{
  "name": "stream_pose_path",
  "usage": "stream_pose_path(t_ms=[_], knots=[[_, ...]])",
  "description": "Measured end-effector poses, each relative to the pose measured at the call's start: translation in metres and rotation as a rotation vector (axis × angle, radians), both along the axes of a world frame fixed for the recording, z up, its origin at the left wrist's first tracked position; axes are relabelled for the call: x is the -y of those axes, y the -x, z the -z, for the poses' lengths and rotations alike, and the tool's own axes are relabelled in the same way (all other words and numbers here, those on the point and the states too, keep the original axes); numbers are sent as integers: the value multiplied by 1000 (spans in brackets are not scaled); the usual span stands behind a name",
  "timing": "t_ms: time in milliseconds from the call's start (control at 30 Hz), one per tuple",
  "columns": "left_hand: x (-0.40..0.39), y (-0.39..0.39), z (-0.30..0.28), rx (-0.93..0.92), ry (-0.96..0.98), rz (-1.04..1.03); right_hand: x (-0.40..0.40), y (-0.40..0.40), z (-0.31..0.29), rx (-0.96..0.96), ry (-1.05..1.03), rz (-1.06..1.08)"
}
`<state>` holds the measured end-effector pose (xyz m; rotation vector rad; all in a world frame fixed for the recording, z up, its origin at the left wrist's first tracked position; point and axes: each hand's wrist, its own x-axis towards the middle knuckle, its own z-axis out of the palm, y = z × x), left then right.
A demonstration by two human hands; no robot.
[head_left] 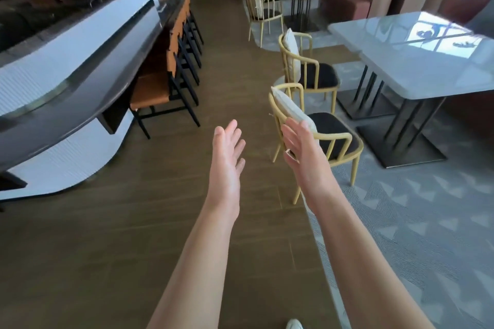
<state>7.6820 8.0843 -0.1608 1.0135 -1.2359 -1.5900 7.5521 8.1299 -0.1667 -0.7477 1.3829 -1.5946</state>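
Note:
Both my arms reach forward over a brown wooden floor. My left hand (227, 157) is held out with straight fingers and holds nothing. My right hand (300, 147) is also flat with straight fingers, palm turned to the left, right in front of the curved back of a yellow chair (339, 141) with a dark seat and a white cushion (290, 108). I cannot tell whether the fingers touch the chair back or the cushion.
A curved white and dark bar counter (69, 93) with orange bar stools (157, 88) runs along the left. On the right stand white tables (417, 61) on dark bases, more yellow chairs (307, 67) and grey patterned carpet (427, 222). The wooden aisle runs ahead between them.

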Motion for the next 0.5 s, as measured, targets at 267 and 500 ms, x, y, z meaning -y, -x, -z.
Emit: stream_pose_path(t_ms=[267, 500], knots=[[117, 27, 5, -16, -27, -30, 118, 25, 1, -21, -16, -63], [258, 24, 26, -55, -57, 6, 247, 23, 12, -75, -59, -30]])
